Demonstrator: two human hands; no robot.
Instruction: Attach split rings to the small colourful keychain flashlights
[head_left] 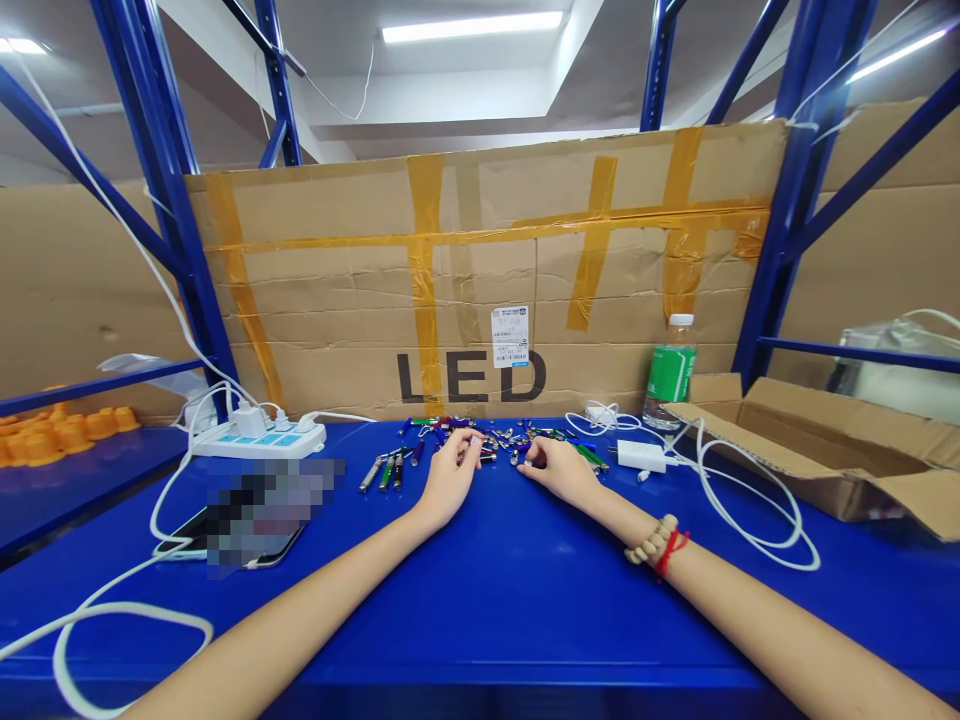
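A pile of small coloured metal tubes with keyring clips (499, 436), like keychain penlights, lies on the blue shelf in front of me. At its near edge my left hand (448, 478) is closed, thumb and fingers pinched together; what they hold is too small and hidden to make out. Across a short gap, my right hand (561, 470) has its fingers curled in towards the thumb beside the pile, and anything inside is hidden. Several separate tubes, among them a green one (387, 472), lie side by side left of my left hand.
On the left are a white power strip (262, 438) with plugs and a phone-like device (292, 548), partly blurred. A white charger (641, 457) with a looped cable, a green-labelled bottle (670, 372) and an open cardboard box (817, 450) stand right. A cardboard sheet (337, 330) closes the back.
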